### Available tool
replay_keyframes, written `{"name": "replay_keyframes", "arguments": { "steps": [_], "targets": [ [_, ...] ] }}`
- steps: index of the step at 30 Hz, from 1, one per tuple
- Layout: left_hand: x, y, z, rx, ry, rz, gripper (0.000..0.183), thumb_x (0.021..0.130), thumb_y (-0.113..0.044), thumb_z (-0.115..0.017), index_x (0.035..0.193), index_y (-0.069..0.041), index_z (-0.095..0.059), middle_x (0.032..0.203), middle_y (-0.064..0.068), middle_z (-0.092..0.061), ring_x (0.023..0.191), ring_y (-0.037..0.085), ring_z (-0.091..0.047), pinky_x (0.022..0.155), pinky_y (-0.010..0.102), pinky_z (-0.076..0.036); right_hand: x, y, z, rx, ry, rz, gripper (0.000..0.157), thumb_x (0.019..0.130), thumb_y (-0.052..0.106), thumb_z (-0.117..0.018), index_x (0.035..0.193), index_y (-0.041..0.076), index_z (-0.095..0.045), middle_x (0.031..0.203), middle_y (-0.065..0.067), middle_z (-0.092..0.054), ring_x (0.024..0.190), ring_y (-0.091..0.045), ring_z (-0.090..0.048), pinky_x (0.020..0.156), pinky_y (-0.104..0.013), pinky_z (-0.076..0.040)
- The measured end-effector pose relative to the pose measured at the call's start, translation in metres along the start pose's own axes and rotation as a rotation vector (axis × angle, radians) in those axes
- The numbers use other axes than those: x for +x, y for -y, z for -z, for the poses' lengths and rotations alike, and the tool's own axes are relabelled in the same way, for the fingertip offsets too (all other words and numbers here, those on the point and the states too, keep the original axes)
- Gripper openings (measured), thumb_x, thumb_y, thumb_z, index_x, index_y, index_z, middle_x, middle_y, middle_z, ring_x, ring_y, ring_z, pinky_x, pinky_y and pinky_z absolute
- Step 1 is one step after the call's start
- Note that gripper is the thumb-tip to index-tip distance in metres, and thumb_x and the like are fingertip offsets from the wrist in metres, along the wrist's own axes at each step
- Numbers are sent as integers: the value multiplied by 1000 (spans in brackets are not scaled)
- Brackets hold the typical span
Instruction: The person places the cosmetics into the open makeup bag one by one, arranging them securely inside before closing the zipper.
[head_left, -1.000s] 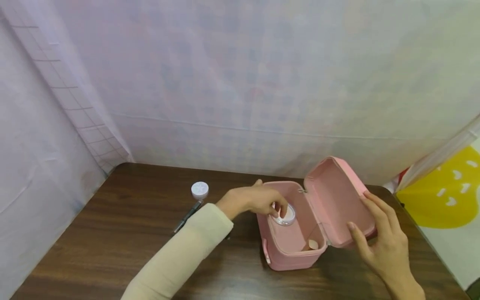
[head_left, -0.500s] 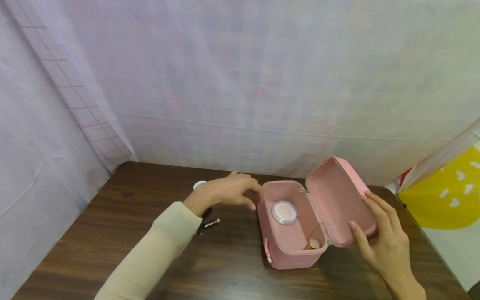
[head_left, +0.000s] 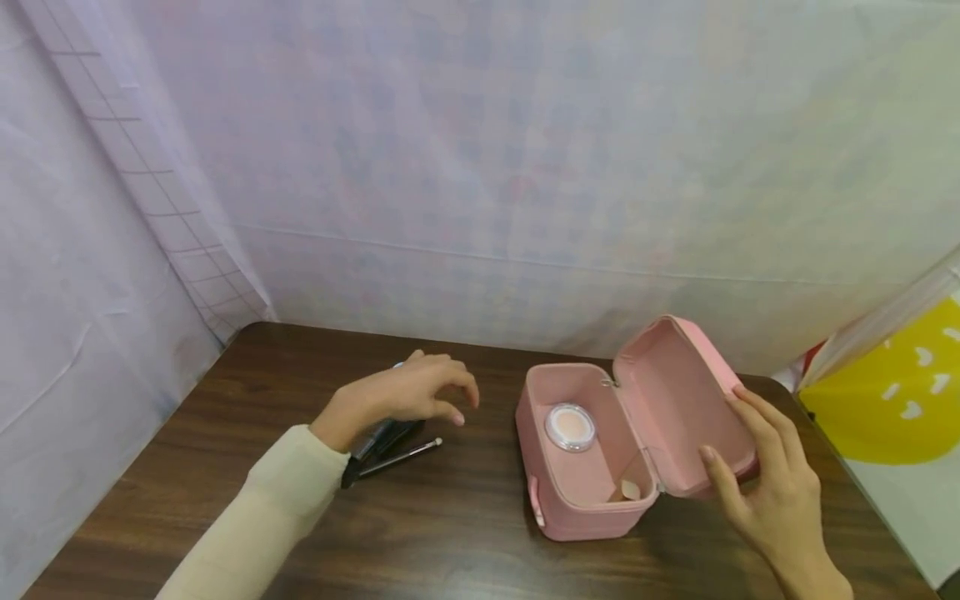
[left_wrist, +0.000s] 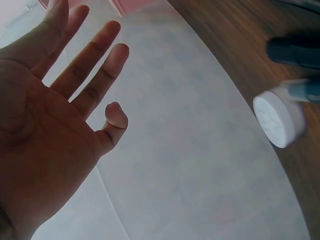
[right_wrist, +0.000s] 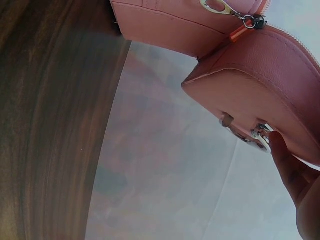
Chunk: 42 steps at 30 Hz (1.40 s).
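Observation:
A pink zippered cosmetic case (head_left: 558,508) stands on the table with its lid (head_left: 675,417) tipped up to the right. My right hand (head_left: 776,483) holds the lid by its outer edge, thumb at the near rim. In the right wrist view a fingertip is at a metal ring (right_wrist: 262,137) on the lid's outside. Inside the case lie a round powder compact (head_left: 572,427) and a small beige piece (head_left: 630,490) in the near corner. My left hand (head_left: 405,393), its fingers loosely bent with nothing in them, hovers left of the case above a brush (head_left: 401,458) and dark tubes (left_wrist: 295,52).
Past the left hand, in the left wrist view, sits a round white-lidded container (left_wrist: 275,120), mostly hidden in the head view. The brown table (head_left: 465,533) backs onto a pale cloth curtain (head_left: 480,208). A yellow patterned cloth (head_left: 885,392) hangs at the right.
My left hand has let go of the powder compact inside the case, come out, and moved left over the brush and dark tubes. The right hand has stayed on the lid.

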<state>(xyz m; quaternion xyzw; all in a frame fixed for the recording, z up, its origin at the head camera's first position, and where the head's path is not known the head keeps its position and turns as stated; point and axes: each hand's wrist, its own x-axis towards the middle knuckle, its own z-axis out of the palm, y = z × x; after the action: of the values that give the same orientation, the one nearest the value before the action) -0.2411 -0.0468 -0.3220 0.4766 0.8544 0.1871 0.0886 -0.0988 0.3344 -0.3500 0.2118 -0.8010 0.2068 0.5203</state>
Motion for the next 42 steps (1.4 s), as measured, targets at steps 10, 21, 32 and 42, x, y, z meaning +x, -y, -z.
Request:
{"name": "replay_keyframes", "arguments": {
  "steps": [10,21,32,42],
  "targets": [
    [-26,26,-7,-63,-90,88,26,86,-29,-70,110,-21,-66,112,-4,-60,100,19,-52,98,59,-28,0,0,0,6,7,-4,65,90,50,-58,119,-8,-58,122,-26,-56,117,-19,-53,97,-12,-34],
    [-41,58,-22,-72,-193,132,26,82,-20,-74,107,-18,-68,114,0,-60,106,25,-49,88,59,-31,-1,1,-1,8,2,-8,65,90,50,-59,119,-8,-58,122,-26,-56,116,-18,-53,96,-12,-34],
    [-50,72,-36,-139,-81,146,36,77,-18,-79,111,-17,-66,122,-1,-58,114,29,-46,94,71,-22,-1,0,0,12,-3,-10,65,89,49,-59,119,-8,-58,122,-26,-56,116,-18,-53,96,-12,-34],
    [-57,80,-46,-172,15,190,61,69,-16,-83,124,-13,-58,125,7,-53,110,30,-50,92,62,-29,1,2,-1,20,-17,-9,65,89,49,-60,118,-9,-59,121,-27,-57,115,-19,-54,96,-13,-34]
  ]
}}
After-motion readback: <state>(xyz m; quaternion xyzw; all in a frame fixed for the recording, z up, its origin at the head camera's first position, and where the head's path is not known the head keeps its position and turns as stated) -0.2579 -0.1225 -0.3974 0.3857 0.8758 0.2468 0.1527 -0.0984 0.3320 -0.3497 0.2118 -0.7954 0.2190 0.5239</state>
